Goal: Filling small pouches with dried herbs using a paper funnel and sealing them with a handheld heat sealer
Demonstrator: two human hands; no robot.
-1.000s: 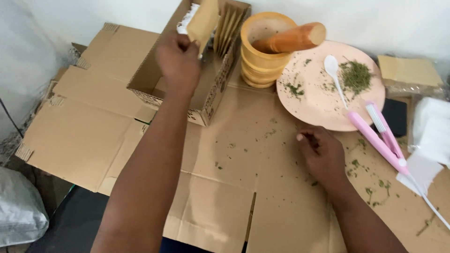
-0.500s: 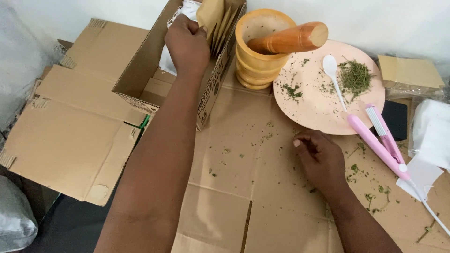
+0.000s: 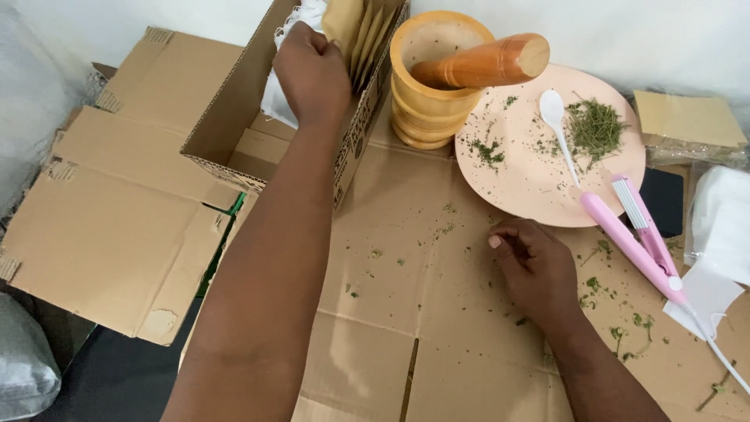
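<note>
We have a stack of small kraft paper pouches point(image 3: 361, 31) standing on edge in the far end of an open cardboard box point(image 3: 234, 117), far left of centre. Our left hand point(image 3: 312, 70) is closed in a fist on the nearest pouch, pinching its upper edge; a white cloth or paper point(image 3: 277, 94) lies in the box just behind the hand. To do this well we judge it best to grip only one pouch, lift it straight up so the neighbours stay standing, and keep the wrist clear of the box wall

Our right hand point(image 3: 535, 270) rests on the flattened cardboard sheet point(image 3: 406, 312) near the middle right, fingers curled loosely inward, thumb and forefinger close together; whether they hold a bit of herb we cannot tell. We would keep it planted there so it steadies us without sweeping the scattered green herb flakes point(image 3: 617, 328) around it

Just right of the box stands a wooden mortar point(image 3: 426, 101) with its pestle point(image 3: 484, 64) leaning out to the right. Touching the mortar is a pink plate point(image 3: 531, 187) carrying a white plastic spoon point(image 3: 558, 125) and a small heap of dried green herb point(image 3: 594, 125). A pink mini heat sealer point(image 3: 633, 234) overlaps the plate's near right rim, more flat pouches point(image 3: 687, 117) lie far right, and white paper point(image 3: 723, 227) sits at the right edge
</note>
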